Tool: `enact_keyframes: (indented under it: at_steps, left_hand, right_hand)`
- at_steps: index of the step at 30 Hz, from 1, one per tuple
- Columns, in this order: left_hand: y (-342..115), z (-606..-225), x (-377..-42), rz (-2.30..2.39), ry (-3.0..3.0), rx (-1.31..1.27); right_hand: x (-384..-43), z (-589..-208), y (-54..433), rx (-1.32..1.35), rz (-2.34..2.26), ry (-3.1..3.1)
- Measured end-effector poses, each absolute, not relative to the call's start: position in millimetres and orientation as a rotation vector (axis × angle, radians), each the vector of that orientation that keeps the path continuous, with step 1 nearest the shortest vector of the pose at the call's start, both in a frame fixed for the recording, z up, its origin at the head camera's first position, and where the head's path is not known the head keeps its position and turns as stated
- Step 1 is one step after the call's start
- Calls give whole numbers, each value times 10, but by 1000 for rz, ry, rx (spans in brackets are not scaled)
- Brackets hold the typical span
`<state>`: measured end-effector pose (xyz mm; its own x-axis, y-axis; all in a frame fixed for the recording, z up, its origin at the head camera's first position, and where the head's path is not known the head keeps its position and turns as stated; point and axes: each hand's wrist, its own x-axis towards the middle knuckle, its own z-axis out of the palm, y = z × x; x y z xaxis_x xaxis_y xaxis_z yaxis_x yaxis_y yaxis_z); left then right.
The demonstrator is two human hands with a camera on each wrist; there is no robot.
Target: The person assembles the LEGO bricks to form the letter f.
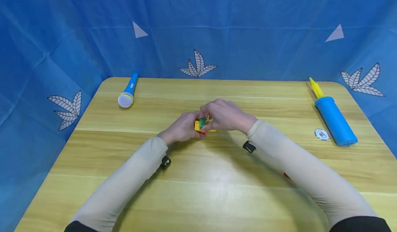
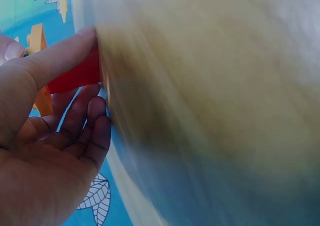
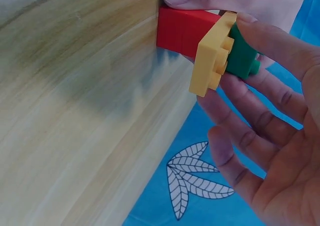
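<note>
In the middle of the table, the left hand [image 1: 182, 127] holds a red toy brick [image 3: 182, 30] at its sides, with the thumb along one side and fingers on the other. A yellow brick [image 3: 206, 69] with studs sits across the top of the red one and overhangs it. On the yellow brick is a green brick [image 3: 241, 54]. The right hand [image 1: 228, 116] pinches the green brick between thumb and fingers. In the left wrist view, the lower edge of the red brick [image 2: 75, 76] is right at the tabletop.
A blue toy microphone [image 1: 129, 90] lies at the back left. At the right are a blue hand pump [image 1: 336, 121] with a yellow nozzle and a white poker chip [image 1: 321, 134]. A small red thing [image 1: 287, 177] shows partly beneath the right sleeve. Blue cloth [image 1: 229, 28] hangs behind the table.
</note>
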<state>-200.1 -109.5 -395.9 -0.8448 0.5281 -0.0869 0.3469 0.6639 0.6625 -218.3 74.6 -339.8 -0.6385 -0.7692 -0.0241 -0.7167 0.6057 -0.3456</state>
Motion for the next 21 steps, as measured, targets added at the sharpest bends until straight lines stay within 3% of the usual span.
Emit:
enact_keyframes:
  at_steps: [11,21]
  left_hand:
    - [-1095,-3973,-1970,921,2610,687]
    - [-1070,-3931,-1958,900,2621,635]
  right_hand:
    - [-2126,-3300,771,-1230,-392,2680]
    - [-2076,-3141,1084,-1119,-373,2760]
